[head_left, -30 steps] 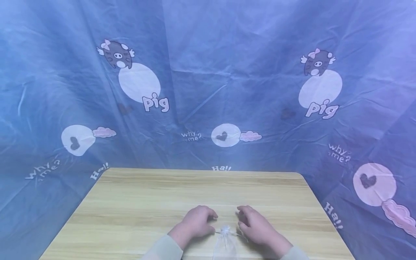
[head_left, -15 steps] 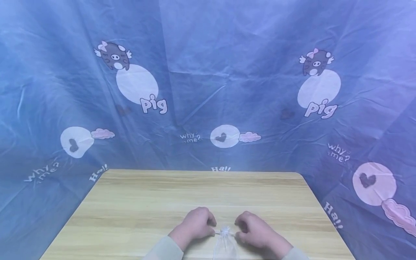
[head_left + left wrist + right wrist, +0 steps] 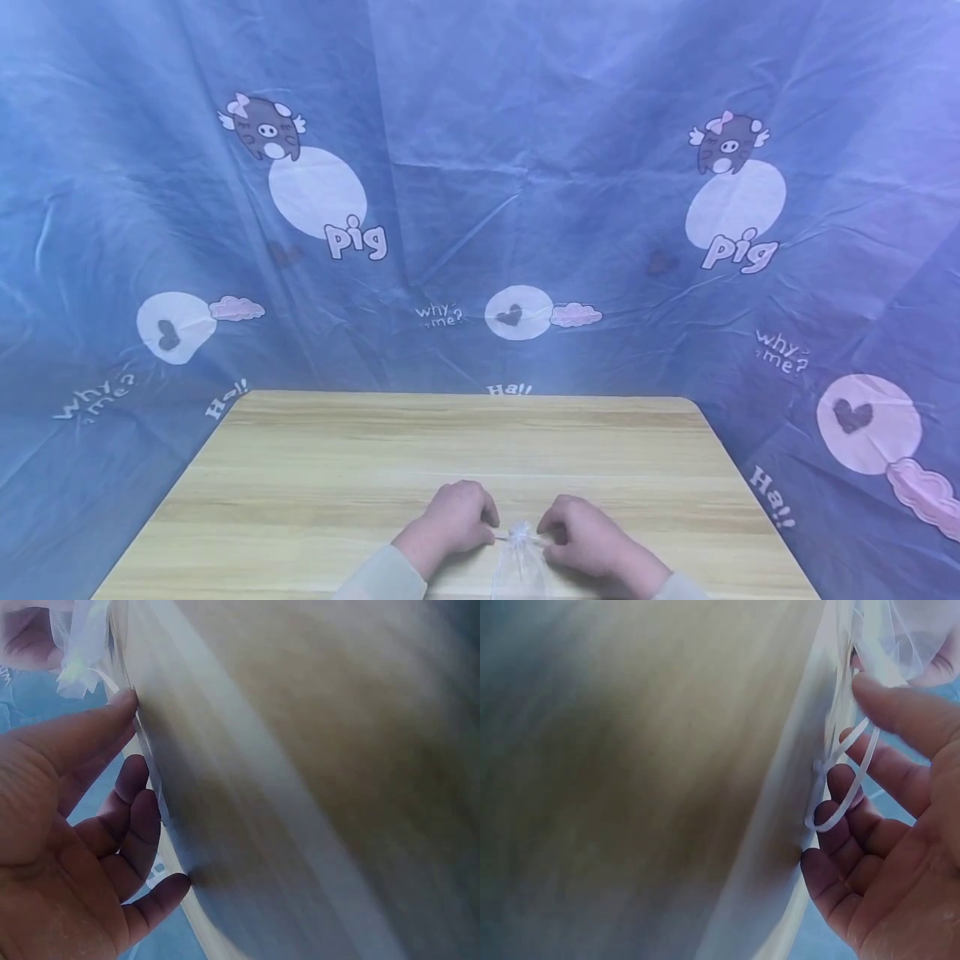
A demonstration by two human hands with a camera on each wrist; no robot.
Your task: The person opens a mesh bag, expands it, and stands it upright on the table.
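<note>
A small sheer white drawstring pouch (image 3: 519,571) lies on the table between my hands, its neck gathered into a ruffle and its lower end cut off by the head view's bottom edge. Thumb and forefinger of my left hand (image 3: 457,518) pinch the cord on the left of the neck. On the other side my right hand (image 3: 588,537) holds the right cord between thumb and forefinger. In the right wrist view, a loop of that white drawstring (image 3: 860,776) hangs past the thumb, over the curled fingers. The other fingers of both hands are bent near the tabletop.
The light wood-grain table (image 3: 450,433) has rounded far corners. Blue cloth (image 3: 480,208) printed with pigs, circles and lettering hangs behind it and on both sides.
My right hand has come in toward the pouch's neck and slightly nearer to me, its thumb and forefinger closing on the right cord. The left hand has hardly moved.
</note>
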